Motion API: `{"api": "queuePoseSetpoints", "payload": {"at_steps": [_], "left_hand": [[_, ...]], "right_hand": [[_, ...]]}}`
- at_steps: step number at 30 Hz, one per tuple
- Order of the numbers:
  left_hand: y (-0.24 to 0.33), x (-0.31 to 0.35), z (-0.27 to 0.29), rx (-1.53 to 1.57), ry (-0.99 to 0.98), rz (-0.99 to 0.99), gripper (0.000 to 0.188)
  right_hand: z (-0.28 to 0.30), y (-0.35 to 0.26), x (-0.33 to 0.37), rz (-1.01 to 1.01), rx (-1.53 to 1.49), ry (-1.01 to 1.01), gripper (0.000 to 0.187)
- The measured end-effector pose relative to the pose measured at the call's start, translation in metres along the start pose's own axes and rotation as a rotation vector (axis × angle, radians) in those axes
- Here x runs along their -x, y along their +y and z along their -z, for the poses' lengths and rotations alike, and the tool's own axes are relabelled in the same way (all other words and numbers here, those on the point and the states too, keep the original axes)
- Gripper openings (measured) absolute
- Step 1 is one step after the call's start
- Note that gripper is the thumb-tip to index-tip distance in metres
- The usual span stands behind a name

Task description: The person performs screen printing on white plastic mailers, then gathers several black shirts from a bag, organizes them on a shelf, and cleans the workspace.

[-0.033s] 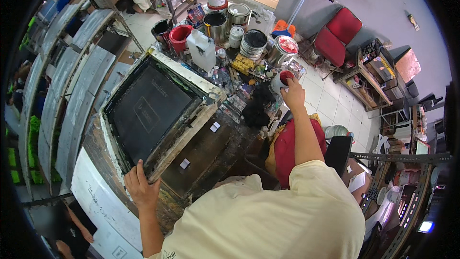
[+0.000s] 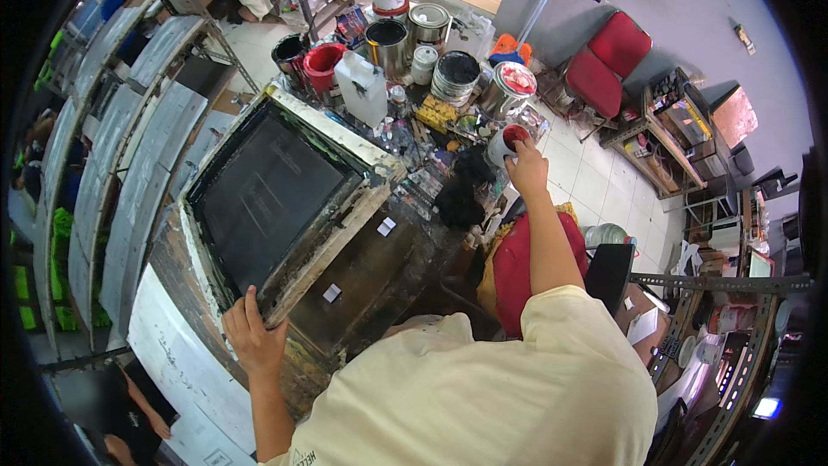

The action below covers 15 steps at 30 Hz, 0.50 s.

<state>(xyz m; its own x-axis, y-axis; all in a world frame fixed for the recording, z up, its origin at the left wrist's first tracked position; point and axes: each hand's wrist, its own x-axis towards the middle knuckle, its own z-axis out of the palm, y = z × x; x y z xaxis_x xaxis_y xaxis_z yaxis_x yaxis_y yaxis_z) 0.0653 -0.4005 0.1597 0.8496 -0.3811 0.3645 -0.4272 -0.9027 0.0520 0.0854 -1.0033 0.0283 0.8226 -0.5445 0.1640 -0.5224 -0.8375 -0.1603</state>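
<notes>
A screen-printing frame point(image 2: 377, 205), paint-crusted and with a dark mesh point(image 2: 267, 190), lies tilted on the worktable at left. My left hand point(image 2: 255, 336) is closed on its near corner, fingers over the top edge and thumb at the side. To the right, my arm reaches out and my right hand point(image 2: 527, 166) grips the rim of a white cup point(image 2: 498, 154) with red paint inside. A black rag point(image 2: 466, 181) lies just left of that cup. Two small white pieces point(image 2: 385, 227) sit on the brown board point(image 2: 362, 259) beside the frame.
Paint cans point(image 2: 386, 45), a white jug point(image 2: 362, 91) and a yellow sponge point(image 2: 437, 114) crowd the table's far end. A red chair point(image 2: 608, 69) stands by the wall. Metal shelving point(image 2: 155, 164) runs along the left. Another person point(image 2: 129, 414) is at lower left.
The pale marking on the frame's mesh looks fainter now. Both hands keep their grips, with hardly any movement.
</notes>
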Motion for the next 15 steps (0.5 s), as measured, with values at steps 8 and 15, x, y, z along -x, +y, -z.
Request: {"api": "queuePoseSetpoints", "payload": {"at_steps": [8,15], "left_hand": [[0.004,-0.004,0.008,0.004,-0.011,-0.015,0.095],[0.006,0.020,-0.024,-0.012,0.002,0.026,0.093]], "right_hand": [[-0.026,0.011,-0.006,0.116,-0.117,0.071,0.026],[-0.012,-0.096,0.133,0.535,-0.416,0.007,0.021]]}}
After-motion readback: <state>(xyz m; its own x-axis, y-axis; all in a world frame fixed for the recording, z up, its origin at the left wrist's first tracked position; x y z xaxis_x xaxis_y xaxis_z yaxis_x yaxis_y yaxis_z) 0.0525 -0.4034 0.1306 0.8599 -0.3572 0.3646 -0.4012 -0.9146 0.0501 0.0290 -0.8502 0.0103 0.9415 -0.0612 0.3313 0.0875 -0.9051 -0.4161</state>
